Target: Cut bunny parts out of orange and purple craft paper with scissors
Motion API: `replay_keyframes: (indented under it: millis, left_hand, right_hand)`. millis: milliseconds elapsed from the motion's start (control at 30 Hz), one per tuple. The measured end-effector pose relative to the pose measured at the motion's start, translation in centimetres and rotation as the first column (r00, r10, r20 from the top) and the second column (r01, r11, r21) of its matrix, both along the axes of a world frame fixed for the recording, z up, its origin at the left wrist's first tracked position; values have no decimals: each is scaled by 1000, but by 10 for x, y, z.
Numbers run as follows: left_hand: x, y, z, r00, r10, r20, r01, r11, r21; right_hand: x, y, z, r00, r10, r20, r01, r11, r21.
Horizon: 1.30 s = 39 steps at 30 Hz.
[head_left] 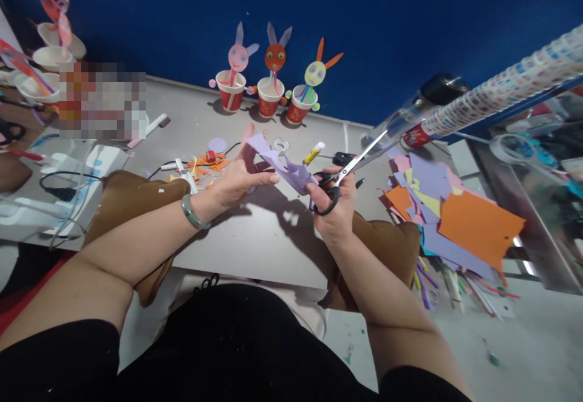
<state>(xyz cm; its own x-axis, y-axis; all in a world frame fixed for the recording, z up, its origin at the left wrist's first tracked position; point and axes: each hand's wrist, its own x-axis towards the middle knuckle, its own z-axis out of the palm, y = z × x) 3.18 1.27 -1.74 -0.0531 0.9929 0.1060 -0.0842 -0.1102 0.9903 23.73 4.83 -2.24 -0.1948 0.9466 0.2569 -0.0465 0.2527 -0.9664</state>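
My left hand (pixel 232 180) has its thumb and fingers spread apart at the left end of a cut piece of purple paper (pixel 289 170). Its fingertips are partly behind the sheet. In my right hand (pixel 334 211) are black-handled scissors (pixel 344 173), their blades pointing up and away to the right. The right thumb also presses on the right end of the purple paper. Below the hands lies the bare front part of the table (pixel 255 241). Close beyond the paper are a roll of tape (pixel 281 144) and a yellow glue stick with a white cap (pixel 313 153).
Red paper cups hold paper rabbits: pink (pixel 231 91), orange (pixel 270 97) and yellow (pixel 302 104). Orange scraps (pixel 207 170) lie left. Coloured paper sheets (pixel 478 220) and a long cup stack (pixel 496 89) are right. A power strip (pixel 84 186) with cables sits far left.
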Motion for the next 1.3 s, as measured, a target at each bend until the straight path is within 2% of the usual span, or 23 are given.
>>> replay_keyframes:
  millis: [133, 200, 333, 400, 467, 567, 633, 800, 900, 1000, 1100, 1200, 1300]
  left_hand:
    - [-21, 13, -18, 982, 87, -169, -58, 984, 170]
    - [-28, 19, -25, 944, 142, -299, -56, 958, 280]
    - [-30, 21, -18, 845, 234, -481, 36, 872, 488]
    - [-27, 17, -8, 804, 248, -540, 81, 855, 512]
    - [-24, 11, 0, 765, 236, -599, 118, 863, 491]
    - [-22, 5, 4, 703, 218, -677, 149, 885, 440]
    - [-21, 3, 3, 691, 242, -681, 122, 890, 440]
    - [-16, -2, 3, 772, 313, -553, 14, 862, 507]
    - [-10, -5, 6, 833, 306, -461, -15, 845, 534]
    - [-5, -6, 10, 898, 152, -413, 44, 903, 427]
    - [-2, -7, 14, 955, -120, -273, 182, 959, 216]
    - [-2, -9, 18, 944, -331, -15, 331, 940, 85]
    - [-3, -11, 22, 898, -401, 181, 398, 916, 58]
  right_hand:
    - [2, 6, 0, 997, -20, -77, 18, 1000, -24]
    - [2, 7, -1, 993, 2, -118, -5, 1000, -29]
    - [3, 5, 1, 987, 114, -110, -114, 993, 10]
    - [3, 2, 3, 983, 173, -58, -169, 984, 64]
    - [3, 0, 4, 982, 191, -4, -189, 971, 149]
    - [2, -1, 3, 987, 156, 25, -157, 945, 288]
    - [2, 1, 2, 992, 125, 13, -122, 931, 344]
    - [1, 6, 1, 994, 112, -18, -101, 944, 314]
    - [3, 8, 2, 999, 44, 16, -46, 939, 340]
    - [6, 8, 3, 1000, -20, 22, 8, 901, 433]
    - [9, 8, 7, 997, -55, 48, 20, 839, 543]
    - [12, 10, 12, 986, -108, 125, 0, 760, 650]
    - [16, 12, 16, 977, -113, 179, -54, 684, 728]
